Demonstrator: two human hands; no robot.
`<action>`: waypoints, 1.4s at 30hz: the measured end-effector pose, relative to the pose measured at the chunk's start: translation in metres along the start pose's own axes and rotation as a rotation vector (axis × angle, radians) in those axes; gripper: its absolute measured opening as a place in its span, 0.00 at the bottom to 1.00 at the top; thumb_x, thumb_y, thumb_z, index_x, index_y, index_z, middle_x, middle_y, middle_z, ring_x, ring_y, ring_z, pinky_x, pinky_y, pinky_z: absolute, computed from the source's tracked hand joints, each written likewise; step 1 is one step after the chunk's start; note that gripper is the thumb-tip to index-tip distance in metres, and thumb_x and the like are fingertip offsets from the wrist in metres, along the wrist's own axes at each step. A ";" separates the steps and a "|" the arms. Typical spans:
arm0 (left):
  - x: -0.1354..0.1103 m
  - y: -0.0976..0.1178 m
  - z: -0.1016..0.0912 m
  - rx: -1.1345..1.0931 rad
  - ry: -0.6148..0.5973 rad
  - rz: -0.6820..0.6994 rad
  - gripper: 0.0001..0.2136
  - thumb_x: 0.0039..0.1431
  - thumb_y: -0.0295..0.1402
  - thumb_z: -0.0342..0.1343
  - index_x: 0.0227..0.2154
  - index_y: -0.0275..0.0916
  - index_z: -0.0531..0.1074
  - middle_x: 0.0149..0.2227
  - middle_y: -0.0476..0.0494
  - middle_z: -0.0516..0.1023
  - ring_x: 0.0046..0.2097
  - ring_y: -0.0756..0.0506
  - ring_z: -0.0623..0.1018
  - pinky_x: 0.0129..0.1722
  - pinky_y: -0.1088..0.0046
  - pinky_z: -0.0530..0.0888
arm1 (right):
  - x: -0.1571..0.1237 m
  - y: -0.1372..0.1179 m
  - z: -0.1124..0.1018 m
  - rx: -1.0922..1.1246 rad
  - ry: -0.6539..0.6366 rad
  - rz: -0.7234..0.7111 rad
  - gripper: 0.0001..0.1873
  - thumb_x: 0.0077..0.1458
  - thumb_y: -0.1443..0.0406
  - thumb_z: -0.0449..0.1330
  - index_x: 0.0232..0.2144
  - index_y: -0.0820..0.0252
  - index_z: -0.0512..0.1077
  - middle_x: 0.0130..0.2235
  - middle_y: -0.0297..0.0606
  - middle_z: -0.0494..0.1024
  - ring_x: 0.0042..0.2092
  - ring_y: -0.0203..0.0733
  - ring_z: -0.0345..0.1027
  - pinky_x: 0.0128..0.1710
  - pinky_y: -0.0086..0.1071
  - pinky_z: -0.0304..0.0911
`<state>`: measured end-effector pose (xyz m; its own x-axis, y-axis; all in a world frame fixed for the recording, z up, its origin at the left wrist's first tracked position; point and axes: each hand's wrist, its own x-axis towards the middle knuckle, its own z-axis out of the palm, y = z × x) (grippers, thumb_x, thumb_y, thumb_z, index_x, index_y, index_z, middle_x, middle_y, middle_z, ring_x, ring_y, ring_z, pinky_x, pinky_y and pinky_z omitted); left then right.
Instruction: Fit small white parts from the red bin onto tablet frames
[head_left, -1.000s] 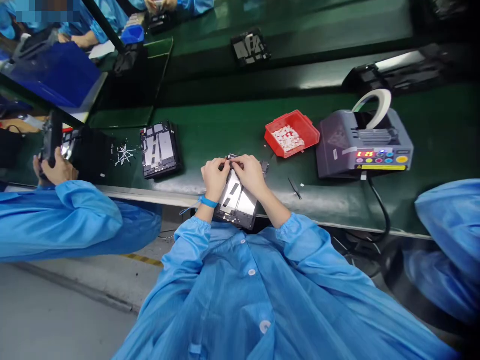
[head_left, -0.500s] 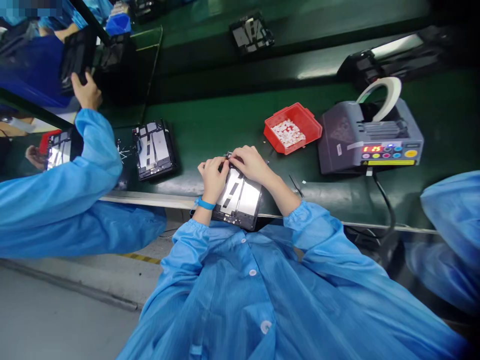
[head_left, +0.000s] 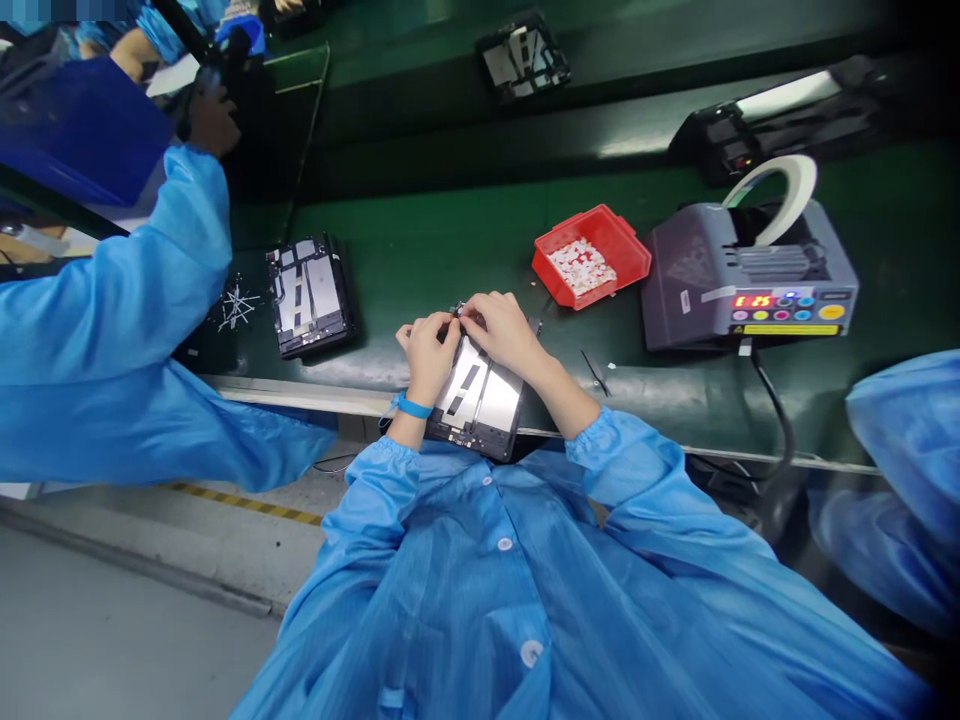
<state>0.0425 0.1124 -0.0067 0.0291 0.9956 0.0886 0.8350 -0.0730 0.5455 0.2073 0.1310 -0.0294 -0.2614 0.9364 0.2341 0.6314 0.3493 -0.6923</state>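
Green belt point(head_left: 420, 250), both hands point(head_left: 465, 345) together pinching the open tablet's point(head_left: 480, 400) top edge, red bin point(head_left: 626, 250) and tape dispenser point(head_left: 750, 275) beyond

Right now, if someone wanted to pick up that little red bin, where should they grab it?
Probably by the red bin's two long side walls, coming from above. It sits open-topped and apart from the tape dispenser, with small white parts inside, so keeping it level matters.

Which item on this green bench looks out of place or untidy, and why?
A loose scatter of thin white strips lies crisscrossed on the green belt, left of the spare device panel, outside the red bin. Nothing looks damaged.
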 end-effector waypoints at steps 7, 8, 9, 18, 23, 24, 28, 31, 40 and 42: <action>-0.001 0.001 0.001 -0.005 0.017 0.009 0.09 0.81 0.34 0.57 0.42 0.48 0.80 0.49 0.49 0.90 0.56 0.40 0.83 0.65 0.54 0.62 | 0.001 -0.006 -0.001 -0.074 -0.025 0.061 0.12 0.77 0.62 0.51 0.43 0.54 0.74 0.46 0.50 0.83 0.52 0.62 0.72 0.59 0.54 0.62; -0.001 0.001 0.001 -0.003 0.017 0.008 0.09 0.81 0.34 0.57 0.42 0.48 0.80 0.49 0.49 0.91 0.56 0.40 0.83 0.65 0.54 0.62 | 0.001 -0.006 -0.001 -0.084 -0.023 0.060 0.13 0.78 0.61 0.51 0.44 0.54 0.74 0.46 0.51 0.83 0.52 0.62 0.72 0.59 0.54 0.62; -0.001 0.001 0.001 0.000 0.017 0.006 0.09 0.81 0.34 0.57 0.42 0.48 0.80 0.49 0.49 0.91 0.56 0.40 0.82 0.65 0.54 0.62 | 0.001 -0.007 0.000 -0.090 -0.020 0.058 0.13 0.78 0.61 0.50 0.44 0.55 0.74 0.46 0.51 0.83 0.52 0.62 0.72 0.59 0.53 0.62; -0.001 0.002 0.001 -0.004 0.017 -0.014 0.09 0.80 0.33 0.58 0.40 0.48 0.79 0.49 0.50 0.91 0.56 0.41 0.83 0.65 0.54 0.62 | 0.009 -0.009 -0.004 -0.209 -0.043 0.071 0.12 0.76 0.67 0.49 0.43 0.58 0.72 0.44 0.52 0.81 0.49 0.55 0.72 0.62 0.53 0.59; -0.001 0.000 0.002 -0.017 0.027 -0.002 0.08 0.79 0.33 0.59 0.39 0.47 0.79 0.47 0.50 0.91 0.55 0.41 0.83 0.65 0.54 0.62 | 0.018 0.040 -0.068 -0.395 0.280 0.311 0.17 0.77 0.66 0.47 0.50 0.67 0.76 0.50 0.59 0.80 0.55 0.60 0.72 0.62 0.59 0.56; -0.001 0.000 0.002 -0.020 0.032 0.001 0.09 0.79 0.34 0.59 0.39 0.47 0.79 0.47 0.50 0.91 0.55 0.41 0.83 0.65 0.54 0.62 | 0.018 0.051 -0.081 -0.439 0.320 0.392 0.18 0.78 0.66 0.47 0.52 0.69 0.76 0.51 0.61 0.80 0.56 0.61 0.71 0.62 0.60 0.55; -0.002 0.001 0.001 -0.014 0.059 -0.002 0.09 0.79 0.35 0.59 0.37 0.48 0.78 0.46 0.50 0.90 0.55 0.40 0.82 0.66 0.52 0.61 | 0.011 0.070 -0.110 -0.565 0.288 0.536 0.19 0.72 0.71 0.54 0.59 0.76 0.76 0.58 0.70 0.78 0.61 0.66 0.68 0.62 0.62 0.54; -0.002 0.001 0.000 -0.002 0.059 0.007 0.09 0.78 0.35 0.60 0.37 0.48 0.78 0.47 0.50 0.90 0.56 0.38 0.82 0.67 0.50 0.60 | 0.000 0.050 -0.097 -0.499 0.335 0.351 0.21 0.68 0.73 0.54 0.59 0.70 0.77 0.60 0.65 0.78 0.60 0.66 0.68 0.61 0.60 0.55; -0.003 0.007 -0.003 0.045 0.032 0.054 0.08 0.81 0.36 0.57 0.43 0.50 0.81 0.51 0.48 0.90 0.59 0.37 0.81 0.66 0.49 0.60 | 0.012 -0.011 -0.006 0.043 0.011 0.176 0.16 0.79 0.61 0.51 0.47 0.54 0.79 0.52 0.46 0.87 0.57 0.58 0.76 0.62 0.53 0.57; -0.003 0.006 -0.005 0.046 0.036 0.059 0.07 0.80 0.37 0.59 0.43 0.50 0.81 0.52 0.48 0.89 0.59 0.37 0.80 0.66 0.49 0.60 | 0.015 -0.008 -0.003 0.111 -0.011 0.217 0.16 0.78 0.60 0.52 0.44 0.55 0.79 0.48 0.45 0.88 0.54 0.57 0.78 0.61 0.51 0.58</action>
<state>0.0444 0.1091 0.0002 0.0598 0.9870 0.1493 0.8568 -0.1275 0.4997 0.1998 0.1426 -0.0181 -0.1367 0.9885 0.0643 0.5894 0.1334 -0.7968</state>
